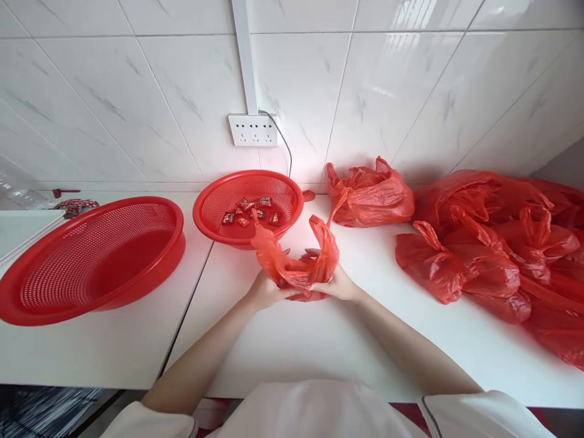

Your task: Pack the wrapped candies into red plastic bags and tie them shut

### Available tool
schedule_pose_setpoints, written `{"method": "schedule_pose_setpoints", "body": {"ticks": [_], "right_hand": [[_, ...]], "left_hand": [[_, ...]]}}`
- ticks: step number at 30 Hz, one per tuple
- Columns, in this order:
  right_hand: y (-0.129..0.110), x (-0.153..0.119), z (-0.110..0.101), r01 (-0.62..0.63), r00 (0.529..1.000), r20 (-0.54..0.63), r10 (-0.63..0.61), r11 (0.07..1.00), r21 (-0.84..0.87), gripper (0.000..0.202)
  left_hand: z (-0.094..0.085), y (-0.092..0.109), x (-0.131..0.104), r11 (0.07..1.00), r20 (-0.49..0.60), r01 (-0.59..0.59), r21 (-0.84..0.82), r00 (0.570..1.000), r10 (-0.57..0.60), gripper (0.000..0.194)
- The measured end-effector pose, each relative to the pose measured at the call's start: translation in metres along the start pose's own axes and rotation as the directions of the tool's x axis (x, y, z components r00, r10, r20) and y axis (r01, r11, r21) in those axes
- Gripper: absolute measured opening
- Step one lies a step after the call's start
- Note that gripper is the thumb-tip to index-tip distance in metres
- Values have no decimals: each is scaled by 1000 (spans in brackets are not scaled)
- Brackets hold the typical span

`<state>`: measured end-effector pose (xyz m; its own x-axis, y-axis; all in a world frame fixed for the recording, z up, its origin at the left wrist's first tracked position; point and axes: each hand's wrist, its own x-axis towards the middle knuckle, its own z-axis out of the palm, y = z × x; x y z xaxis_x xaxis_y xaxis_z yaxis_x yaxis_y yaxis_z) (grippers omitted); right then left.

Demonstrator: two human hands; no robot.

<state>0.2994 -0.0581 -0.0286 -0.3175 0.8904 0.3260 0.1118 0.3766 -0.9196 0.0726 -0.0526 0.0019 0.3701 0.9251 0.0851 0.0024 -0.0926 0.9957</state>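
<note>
A thin red plastic bag point(292, 271) sits in front of me on the white table, its two handles sticking up and its mouth facing upward. My left hand point(270, 291) is wrapped around its left side, and my right hand point(338, 283) grips the right side. The folds of the bag partly cover my fingers. What lies inside is mostly hidden. Just behind the bag stands a small red mesh basket point(207, 228) with several small wrapped candies point(249, 210) at its bottom.
A larger red mesh basket point(171, 255) stands at the left, near a white tray point(27, 228). Another red bag point(369, 194) stands by the wall. Several tied, filled red bags point(483, 261) are heaped at the right. A power strip point(253, 131) is mounted on the tiled wall.
</note>
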Motion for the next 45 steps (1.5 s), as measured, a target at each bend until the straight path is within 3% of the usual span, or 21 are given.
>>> {"method": "schedule_pose_setpoints", "body": {"ticks": [4,8,11,16,20,23,26,28,30,33,35,37,40,42,43,45], "right_hand": [[9,8,20,-20,989,-145,0,990,-138,24],[13,20,27,-28,975,-220,-13,983,-183,20],[9,26,27,-10,975,-219,-30,983,-184,17],[-13,34,20,34,982,-180,-63,987,-157,20],[-38,42,8,68,994,-83,-65,997,38,30],[-52,53,4,79,973,-231,-21,967,243,29],[-58,64,7,97,917,-393,67,919,383,37],[-60,68,7,81,900,-425,91,926,369,38],[-63,69,5,62,902,-430,50,968,242,35],[-72,65,-5,44,920,-389,-55,998,-36,30],[-82,60,-14,25,935,-345,-83,985,-168,27],[-94,55,-23,9,958,-277,-72,975,-223,24],[-112,47,-27,53,996,-61,-64,983,-174,18],[-120,43,-23,119,989,107,-105,984,-135,17],[-123,42,-21,159,976,172,-135,977,-139,19],[-124,42,-15,245,949,251,-193,949,-197,26]], "left_hand": [[14,-30,7,974,-69,-110,198,990,125,28],[21,-39,12,958,-172,-132,253,969,178,23],[27,-23,14,959,-145,-178,219,966,212,29],[30,24,18,967,-35,-236,98,970,240,39],[28,57,26,962,-68,-270,50,960,273,32],[27,73,34,968,-108,-244,-60,966,237,31],[26,79,42,937,-105,-186,-296,981,161,35],[25,78,46,884,-105,-142,-445,989,106,32],[23,76,50,833,-78,-78,-548,996,42,27],[16,72,54,814,84,103,-572,994,-66,17],[8,70,55,851,228,223,-476,966,-126,16],[1,70,55,912,333,261,-317,931,-150,17],[-1,70,50,988,390,151,-8,911,-136,51],[5,71,45,981,416,54,189,900,-130,72],[10,71,42,967,424,17,254,897,-128,69],[18,73,35,947,408,-13,320,904,-126,44]]}}
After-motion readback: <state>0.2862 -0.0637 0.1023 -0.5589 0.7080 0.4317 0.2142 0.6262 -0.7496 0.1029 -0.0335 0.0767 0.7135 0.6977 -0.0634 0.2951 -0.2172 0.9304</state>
